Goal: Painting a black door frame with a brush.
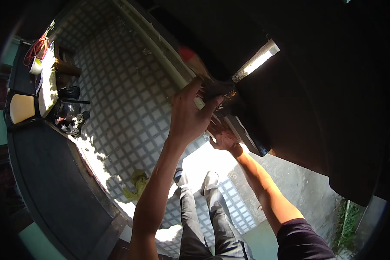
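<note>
My left hand [190, 112] is raised in front of a large dark panel [290, 104]. Its thumb and fingers close round a small dark piece [217, 89] at the panel's edge, with orange specks beside the thumb; shadow hides its kind. Just below, my right hand [225, 137] has its fingers stretched out and its thumb apart. It lies against or close to a pale-edged strip [243, 132]; contact is unclear. Beyond my left hand, a skin-coloured shape [197, 66] with red at its end shows, perhaps another person's arm.
Checkered tiles [117, 82] cover the floor. A long dark bench [56, 173] curves along the left. Near its far end are a black bag [69, 115] and a coiled red cable [38, 47]. A yellow-green cloth [137, 184] lies by my feet. A bright slot [258, 58] cuts the dark panel.
</note>
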`<state>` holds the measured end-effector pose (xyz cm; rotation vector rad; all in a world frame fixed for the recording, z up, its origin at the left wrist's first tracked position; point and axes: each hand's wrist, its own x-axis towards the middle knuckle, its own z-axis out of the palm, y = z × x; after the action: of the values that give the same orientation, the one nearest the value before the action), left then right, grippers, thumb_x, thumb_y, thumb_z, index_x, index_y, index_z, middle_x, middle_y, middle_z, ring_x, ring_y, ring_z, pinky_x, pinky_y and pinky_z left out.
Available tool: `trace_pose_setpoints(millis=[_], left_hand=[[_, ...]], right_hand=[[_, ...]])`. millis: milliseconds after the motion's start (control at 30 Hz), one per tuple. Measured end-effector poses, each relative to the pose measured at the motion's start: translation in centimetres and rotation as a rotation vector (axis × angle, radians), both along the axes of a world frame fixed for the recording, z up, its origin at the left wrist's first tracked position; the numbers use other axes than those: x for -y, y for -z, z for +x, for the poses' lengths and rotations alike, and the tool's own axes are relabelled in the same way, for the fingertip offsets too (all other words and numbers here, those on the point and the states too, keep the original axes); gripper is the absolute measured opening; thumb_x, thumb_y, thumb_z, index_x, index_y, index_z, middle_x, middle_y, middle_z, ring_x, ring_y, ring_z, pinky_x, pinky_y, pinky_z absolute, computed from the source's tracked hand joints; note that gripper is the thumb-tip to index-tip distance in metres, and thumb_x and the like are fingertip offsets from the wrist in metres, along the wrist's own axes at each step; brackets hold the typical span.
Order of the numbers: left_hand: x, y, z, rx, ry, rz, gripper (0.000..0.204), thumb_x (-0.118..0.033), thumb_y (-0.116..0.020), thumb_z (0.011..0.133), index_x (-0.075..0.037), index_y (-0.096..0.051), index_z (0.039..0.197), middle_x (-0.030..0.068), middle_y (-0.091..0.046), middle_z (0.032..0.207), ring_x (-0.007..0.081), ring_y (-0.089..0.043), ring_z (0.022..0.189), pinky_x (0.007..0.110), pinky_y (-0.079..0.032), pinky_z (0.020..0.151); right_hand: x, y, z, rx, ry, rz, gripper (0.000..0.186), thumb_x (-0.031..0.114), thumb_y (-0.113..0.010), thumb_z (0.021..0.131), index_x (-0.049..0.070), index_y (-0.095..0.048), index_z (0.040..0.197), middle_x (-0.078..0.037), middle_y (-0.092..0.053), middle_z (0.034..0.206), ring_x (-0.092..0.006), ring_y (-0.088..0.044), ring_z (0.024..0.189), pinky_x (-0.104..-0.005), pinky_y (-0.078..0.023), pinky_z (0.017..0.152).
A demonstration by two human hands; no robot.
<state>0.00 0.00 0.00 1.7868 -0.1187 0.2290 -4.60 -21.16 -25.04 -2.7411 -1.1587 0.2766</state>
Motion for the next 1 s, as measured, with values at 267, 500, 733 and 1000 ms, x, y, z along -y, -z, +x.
trace_pose_setpoints(millis=[267,500,733,1000], left_hand=[[-3.3,-2.2,2.5,0.141,-0.301,0.071,0.015,-0.005,-0.074,0.085,-0.002,-0.063,0.095,0.0097,-0.073,0.087,0.0237,-0.071,0.076,0.038,-0.054,0.075],[-1.5,-1.2,0.7,0.013,0.002,0.042,0.015,-0.002,-0.075,0.086,0.0,-0.065,0.098,0.009,-0.074,0.091,0.0154,-0.07,0.082,0.03,-0.054,0.079],[-5.6,-1.0,7.6,0.253,-0.285,0.213,0.015,-0.004,-0.074,0.085,-0.001,-0.063,0.096,0.0118,-0.073,0.086,0.0237,-0.071,0.076,0.035,-0.054,0.073],[-7.2,-4.0,6.6,0.185,-0.212,0.021,0.01,-0.004,-0.074,0.087,-0.001,-0.066,0.093,0.0094,-0.074,0.086,0.0172,-0.072,0.078,0.032,-0.056,0.073]], right_hand=[[-0.8,0.0,0.3,0.397,-0.114,-0.152,0.07,0.034,-0.05,0.084,0.013,-0.045,0.151,-0.012,-0.046,0.154,-0.0276,-0.031,0.15,-0.0464,-0.012,0.128],[-0.6,1.0,0.1,-0.375,0.034,0.37,0.069,0.03,-0.045,0.103,0.024,-0.011,0.163,-0.001,-0.009,0.17,-0.0207,-0.012,0.155,-0.043,-0.039,0.103],[-0.6,1.0,-0.1,-0.389,0.044,0.344,0.07,0.031,-0.048,0.097,0.021,-0.022,0.161,-0.002,-0.014,0.169,-0.0218,-0.016,0.155,-0.0408,-0.032,0.114],[0.0,0.0,-0.2,0.092,0.084,0.21,0.071,0.041,-0.052,0.085,0.016,-0.045,0.151,-0.002,-0.051,0.15,-0.0223,-0.025,0.152,-0.0439,-0.011,0.128]])
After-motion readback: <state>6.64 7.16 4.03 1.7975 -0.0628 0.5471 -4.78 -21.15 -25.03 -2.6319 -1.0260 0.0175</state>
